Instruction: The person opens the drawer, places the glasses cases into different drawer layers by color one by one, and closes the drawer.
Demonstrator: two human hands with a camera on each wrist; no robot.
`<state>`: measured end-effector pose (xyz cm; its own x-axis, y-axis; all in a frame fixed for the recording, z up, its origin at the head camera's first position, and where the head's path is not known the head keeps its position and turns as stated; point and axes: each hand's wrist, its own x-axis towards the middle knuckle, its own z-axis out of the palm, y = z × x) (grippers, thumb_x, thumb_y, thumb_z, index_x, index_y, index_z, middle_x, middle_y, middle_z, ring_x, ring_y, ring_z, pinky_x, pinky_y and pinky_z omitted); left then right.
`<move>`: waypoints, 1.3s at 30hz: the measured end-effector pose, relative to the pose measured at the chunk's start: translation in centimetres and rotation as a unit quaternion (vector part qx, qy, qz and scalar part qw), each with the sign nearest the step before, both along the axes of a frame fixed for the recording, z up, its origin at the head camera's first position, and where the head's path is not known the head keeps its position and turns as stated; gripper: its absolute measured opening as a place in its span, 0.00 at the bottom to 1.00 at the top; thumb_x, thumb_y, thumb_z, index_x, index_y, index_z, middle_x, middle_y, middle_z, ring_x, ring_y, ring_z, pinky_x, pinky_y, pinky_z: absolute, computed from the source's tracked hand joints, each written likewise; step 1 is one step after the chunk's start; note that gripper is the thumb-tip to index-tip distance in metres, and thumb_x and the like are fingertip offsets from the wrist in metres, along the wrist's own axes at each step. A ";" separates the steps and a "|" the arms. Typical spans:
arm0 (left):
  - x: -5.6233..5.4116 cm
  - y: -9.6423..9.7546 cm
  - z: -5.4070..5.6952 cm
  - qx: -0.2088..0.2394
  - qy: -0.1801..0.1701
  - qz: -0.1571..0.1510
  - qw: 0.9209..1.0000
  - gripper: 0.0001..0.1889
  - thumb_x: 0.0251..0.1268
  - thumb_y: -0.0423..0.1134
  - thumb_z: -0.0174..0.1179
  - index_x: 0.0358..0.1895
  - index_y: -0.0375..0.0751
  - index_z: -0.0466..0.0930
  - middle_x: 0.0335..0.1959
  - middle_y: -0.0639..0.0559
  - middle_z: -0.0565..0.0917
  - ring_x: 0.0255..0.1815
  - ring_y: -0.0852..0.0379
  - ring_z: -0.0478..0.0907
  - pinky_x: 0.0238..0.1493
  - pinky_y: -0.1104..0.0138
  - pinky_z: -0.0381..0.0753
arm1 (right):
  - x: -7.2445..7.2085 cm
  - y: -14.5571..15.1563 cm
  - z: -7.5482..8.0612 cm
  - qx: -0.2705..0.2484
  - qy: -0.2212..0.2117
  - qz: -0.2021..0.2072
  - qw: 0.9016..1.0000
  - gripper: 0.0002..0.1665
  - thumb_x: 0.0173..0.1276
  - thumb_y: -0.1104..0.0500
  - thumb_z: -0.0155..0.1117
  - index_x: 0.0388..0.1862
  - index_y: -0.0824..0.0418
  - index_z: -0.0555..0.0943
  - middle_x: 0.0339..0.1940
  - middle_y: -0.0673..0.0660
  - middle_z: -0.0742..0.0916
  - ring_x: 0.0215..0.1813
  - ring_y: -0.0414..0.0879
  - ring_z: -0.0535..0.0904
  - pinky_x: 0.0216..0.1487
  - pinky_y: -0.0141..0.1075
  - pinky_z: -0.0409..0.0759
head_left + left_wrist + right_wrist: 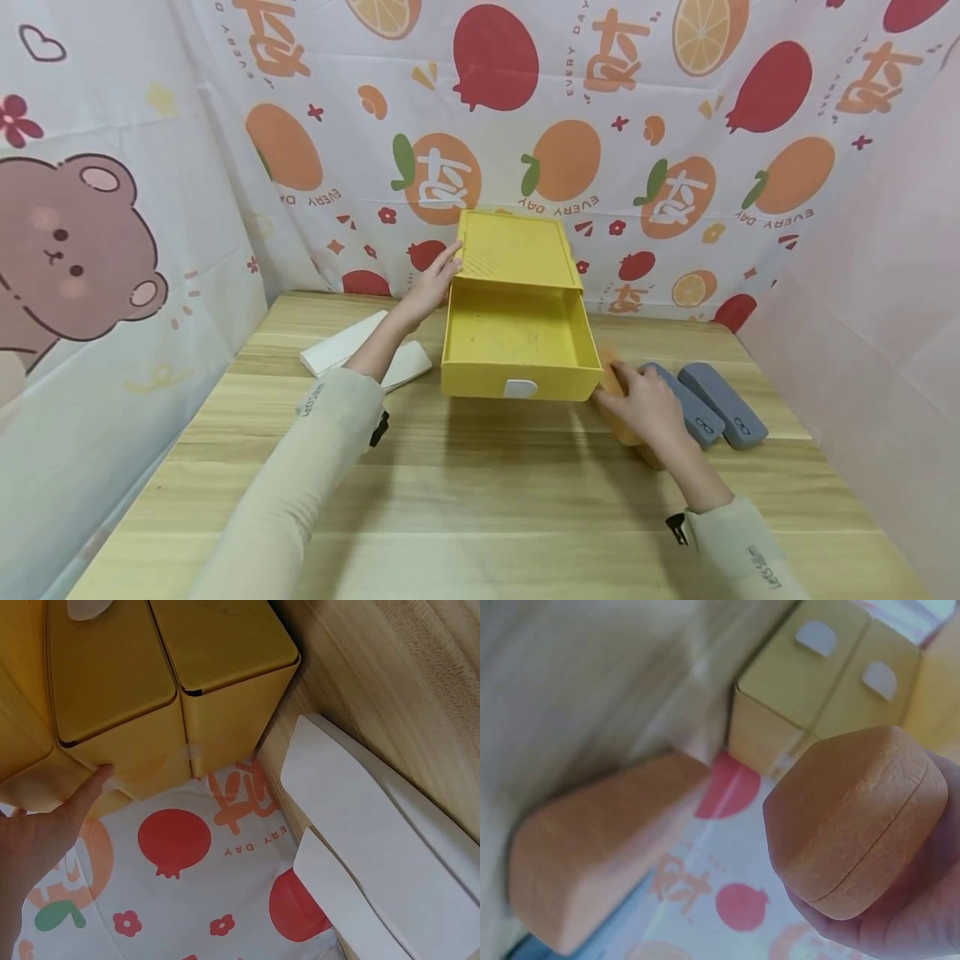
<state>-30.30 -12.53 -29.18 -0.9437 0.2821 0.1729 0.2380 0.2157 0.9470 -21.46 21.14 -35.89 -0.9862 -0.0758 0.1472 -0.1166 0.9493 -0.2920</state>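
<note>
A yellow drawer cabinet (517,246) stands on the table, its top drawer (517,379) pulled out and bare inside. My left hand (429,290) rests against the cabinet's upper left side, fingers at the top edge; in the left wrist view its extended thumb touches the yellow side. To the right of the drawer, my right hand (651,410) grips an orange-brown eyeglass case (855,817), with its end toward the right wrist camera. A second orange-brown case (607,847) lies on the table below that hand, mostly hidden in the head view.
Two grey-blue eyeglass cases (723,404) lie side by side at the right. White cases (408,364) lie left of the cabinet, partly behind my left forearm. Lower drawers (802,667) with white tabs show closed. A patterned cloth (660,108) hangs behind the table.
</note>
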 end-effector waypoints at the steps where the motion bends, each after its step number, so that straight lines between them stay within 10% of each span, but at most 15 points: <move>1: 0.0 0.0 0.0 0.001 -0.001 0.000 1.000 0.28 0.75 0.45 0.36 0.73 0.44 0.44 0.65 0.34 0.59 0.14 0.64 0.53 0.22 0.70 0.61 | 0.0 0.2 0.4 0.000 0.001 -0.002 1.000 0.38 0.58 0.41 0.62 0.64 0.59 0.70 0.42 0.69 0.75 0.38 0.60 0.73 0.29 0.51 0.71; 9: -0.2 0.1 -0.1 0.009 -0.005 0.003 1.000 0.27 0.75 0.45 0.36 0.73 0.44 0.44 0.66 0.35 0.58 0.15 0.62 0.55 0.23 0.68 0.61 | -0.3 2.0 3.0 0.000 0.018 -0.027 0.999 0.37 0.55 0.43 0.64 0.61 0.59 0.72 0.41 0.70 0.75 0.34 0.59 0.72 0.24 0.46 0.69; 13: -0.3 0.2 -0.1 0.009 -0.002 0.004 1.000 0.27 0.75 0.43 0.36 0.73 0.43 0.44 0.68 0.35 0.55 0.42 0.53 0.70 0.38 0.64 0.67 | -0.4 2.5 4.2 -0.008 0.029 -0.035 0.999 0.37 0.55 0.43 0.63 0.62 0.59 0.72 0.41 0.69 0.75 0.34 0.58 0.71 0.23 0.43 0.67; 17: -0.2 0.2 0.0 0.015 -0.002 0.005 1.000 0.27 0.75 0.42 0.36 0.73 0.42 0.44 0.68 0.34 0.54 0.67 0.45 0.53 0.51 0.56 0.65 | -0.4 2.5 5.4 -0.022 0.033 -0.038 0.998 0.39 0.57 0.42 0.61 0.64 0.58 0.70 0.43 0.71 0.74 0.35 0.59 0.71 0.23 0.44 0.68; 24: -1.0 0.0 -0.7 0.012 -0.001 0.006 1.000 0.28 0.75 0.44 0.37 0.73 0.44 0.44 0.67 0.35 0.56 0.45 0.49 0.68 0.30 0.65 0.66 | -0.5 2.2 6.4 -0.031 0.063 -0.042 0.997 0.38 0.56 0.42 0.63 0.63 0.57 0.71 0.50 0.75 0.71 0.40 0.63 0.70 0.26 0.50 0.71; 29: -3.0 -0.2 -2.5 0.013 0.011 0.010 1.000 0.28 0.74 0.48 0.38 0.73 0.51 0.45 0.67 0.37 0.57 0.57 0.46 0.63 0.33 0.63 0.67 | -0.4 1.9 7.1 -0.041 0.080 -0.046 0.995 0.37 0.56 0.42 0.63 0.63 0.57 0.71 0.45 0.70 0.72 0.39 0.60 0.69 0.26 0.49 0.72; 35: -2.0 -0.2 -1.6 0.015 0.003 0.010 1.000 0.28 0.74 0.47 0.38 0.73 0.48 0.46 0.67 0.37 0.57 0.60 0.49 0.61 0.32 0.67 0.66 | 0.0 1.2 8.4 -0.060 0.084 -0.029 0.994 0.38 0.56 0.41 0.64 0.63 0.56 0.72 0.51 0.71 0.72 0.41 0.61 0.69 0.32 0.51 0.72; 39: -0.7 0.0 -0.4 0.018 -0.005 0.006 1.000 0.27 0.75 0.44 0.37 0.73 0.43 0.46 0.67 0.35 0.56 0.43 0.52 0.65 0.31 0.67 0.65 | 0.3 0.6 9.3 -0.067 0.095 -0.012 0.993 0.37 0.55 0.41 0.65 0.63 0.54 0.73 0.51 0.70 0.72 0.41 0.59 0.69 0.31 0.48 0.70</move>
<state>-31.03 -12.57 -29.63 -0.9487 0.2645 0.1731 0.2259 0.1844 0.9565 -21.20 21.73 -26.63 -0.9408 -0.0192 0.3383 -0.1592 0.9063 -0.3914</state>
